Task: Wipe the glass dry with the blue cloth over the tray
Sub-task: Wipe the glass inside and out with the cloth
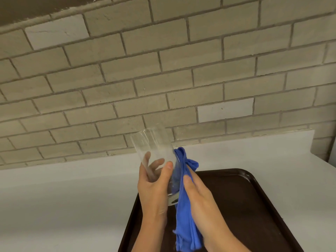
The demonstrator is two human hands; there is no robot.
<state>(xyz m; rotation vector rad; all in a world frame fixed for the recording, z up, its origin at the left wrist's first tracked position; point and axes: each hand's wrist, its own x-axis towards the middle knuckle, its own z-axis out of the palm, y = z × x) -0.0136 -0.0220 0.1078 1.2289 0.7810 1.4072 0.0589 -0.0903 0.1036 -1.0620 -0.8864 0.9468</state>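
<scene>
Glass was the object of the work, a tall clear tumbler held up in the air above the near left corner of the dark brown tray. Left hand closed round its lower half: thumb across the near face, fingers visible through the wall on the far side, palm cupping toward the heavy base. Right hand lay mostly flat, fingers fairly straight, pressing the blue cloth against the right flank of the glass; the thumb rested on the fabric. Cloth bunched at its top beside the glass wall and hung down in a long fold past the wrist, its tail over the tray. Long axis of the glass ran near upright but tipped, open mouth up and leaning away toward the brick wall and a little left, base down and toward the person. Streaks or a film of water seemed to cling inside the upper wall, though the blur left that uncertain. Judgement on doing the step well: keep the left grip low and firm so the wall stays free, turn the glass against the cloth rather than dragging the cloth, work base to rim, then push a fold inside the mouth. Hold it over the tray so drips land there, not on the white counter. A wet glass slips easily, so light pressure seemed wise.
</scene>
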